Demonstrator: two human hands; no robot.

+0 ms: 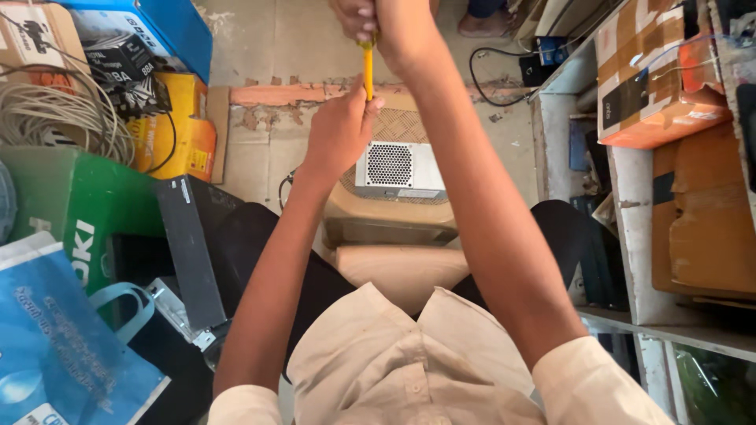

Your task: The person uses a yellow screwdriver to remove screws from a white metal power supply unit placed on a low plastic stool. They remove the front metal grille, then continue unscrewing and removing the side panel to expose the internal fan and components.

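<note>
Cracked tan floor tiles (pixel 272 39) run under a crowded work spot, with cartons heaped on the left and a white shelf unit (pixel 630 197) along the right. On the left a blue box (pixel 169 24) lies at the top edge, a yellow carton (pixel 185 126) below it carries small dark boxes (pixel 118 59), a coil of pale cable (pixel 55 118) rests beside them, and a green carton (pixel 63 197) stands lower with a blue carrier bag (pixel 55 346) in front of it; what these cartons hold cannot be seen. The shelf unit bears an orange and white box (pixel 646 79) and a flat brown cardboard piece (pixel 705 212). Between the person's knees stands a beige plastic stool (pixel 386 224), and on its seat lies a small grey metal unit with a perforated grille (pixel 398 169). Straight above that unit a yellow screwdriver (pixel 368 72) is held upright. The right hand (pixel 390 27) is closed around its handle at the top, partly cut by the frame edge, and the left hand (pixel 342 130) pinches the lower part of the shaft between its fingertips. The tip is hidden behind the left hand, so whether it touches the unit cannot be told. A dark grey panel (pixel 189 244) leans just beside the left forearm, and a black cable (pixel 496 75) loops over the floor beyond the stool.
</note>
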